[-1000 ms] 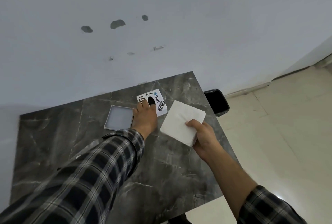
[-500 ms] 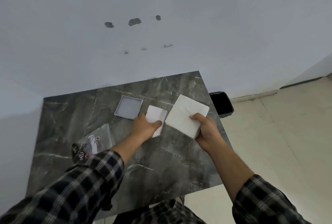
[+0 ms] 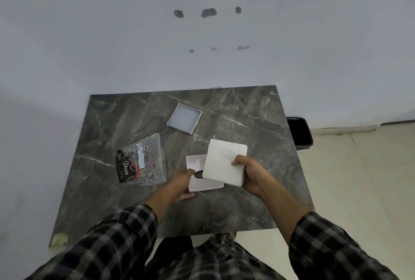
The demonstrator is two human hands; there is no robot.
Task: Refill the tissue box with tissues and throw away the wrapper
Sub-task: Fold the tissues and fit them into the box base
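Observation:
My right hand (image 3: 251,173) grips a thick stack of white tissues (image 3: 223,162) above the dark marble table (image 3: 247,207). My left hand (image 3: 183,184) holds the white tissue box top (image 3: 202,184), turned inside up so its oval slot shows, just under the stack's left edge. The shallow grey box base (image 3: 184,118) lies apart near the table's back. The clear tissue wrapper (image 3: 141,161) with black "Dove" print lies flat to the left of my hands.
A black bin (image 3: 299,132) stands on the tiled floor beside the table's right edge. A white wall runs behind the table. A small pale scrap (image 3: 60,238) lies at the front left corner.
My left hand picked the box top off the back of the table, flipped it and drew it toward me. The tissue stack came over it. The view shifted left, showing the wrapper.

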